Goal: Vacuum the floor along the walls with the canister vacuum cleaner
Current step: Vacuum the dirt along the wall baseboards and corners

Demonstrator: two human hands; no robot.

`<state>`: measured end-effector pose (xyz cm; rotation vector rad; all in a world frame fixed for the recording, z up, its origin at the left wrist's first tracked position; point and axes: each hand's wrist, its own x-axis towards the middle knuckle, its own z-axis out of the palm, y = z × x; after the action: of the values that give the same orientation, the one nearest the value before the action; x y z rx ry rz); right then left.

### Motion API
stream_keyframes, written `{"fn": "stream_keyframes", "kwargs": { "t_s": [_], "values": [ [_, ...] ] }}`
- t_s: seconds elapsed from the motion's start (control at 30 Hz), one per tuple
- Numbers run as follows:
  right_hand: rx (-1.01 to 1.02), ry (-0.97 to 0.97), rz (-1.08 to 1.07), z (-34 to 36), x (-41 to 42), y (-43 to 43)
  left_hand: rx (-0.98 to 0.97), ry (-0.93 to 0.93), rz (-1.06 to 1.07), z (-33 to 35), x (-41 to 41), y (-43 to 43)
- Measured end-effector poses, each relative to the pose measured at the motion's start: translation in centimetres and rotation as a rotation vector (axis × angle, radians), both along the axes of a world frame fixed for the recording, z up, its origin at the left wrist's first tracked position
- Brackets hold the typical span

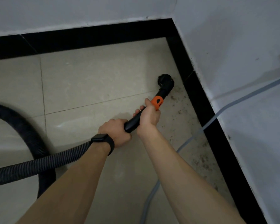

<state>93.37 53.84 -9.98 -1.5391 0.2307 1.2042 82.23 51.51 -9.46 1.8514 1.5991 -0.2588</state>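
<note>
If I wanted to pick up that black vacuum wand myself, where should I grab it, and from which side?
Grip the smooth black wand behind the orange collar, coming from above: it slopes down to the brush head on the floor, leaving its top free. The right hand holds there now, the left hand nearer the ribbed hose.

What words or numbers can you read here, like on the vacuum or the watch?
None can be read.
The orange collar on the vacuum wand shows only dark shapes, not letters.
The watch face is dark and blank.
</note>
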Motion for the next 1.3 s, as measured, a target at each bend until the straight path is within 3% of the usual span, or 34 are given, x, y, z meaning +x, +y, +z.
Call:
{"fn": "stream_keyframes", "kwargs": {
  "t_s": [0.33, 0.63, 0.87, 1.13, 1.3],
  "values": [
    [-0.016, -0.106, -0.006, 0.4, 2.6, 0.7, -0.105, -0.183, 0.025, 0.3, 2.4, 0.6],
    [0.095, -0.261, 0.397, 1.5, 6.4, 0.4, -0.390, -0.566, 0.307, -0.5, 4.5, 2.1],
    [0.059, -0.384, 0.551, 1.9, 6.8, 2.4, -0.626, -0.792, 0.470, -0.6, 4.9, 2.9],
    [0.068, -0.389, 0.600, 1.9, 7.3, 3.9, -0.677, -0.827, 0.497, -0.7, 5.1, 4.0],
    [0.066, -0.323, 0.491, 1.3, 6.7, 2.0, -0.631, -0.719, 0.427, 0.3, 3.9, 3.2]
  ]
}}
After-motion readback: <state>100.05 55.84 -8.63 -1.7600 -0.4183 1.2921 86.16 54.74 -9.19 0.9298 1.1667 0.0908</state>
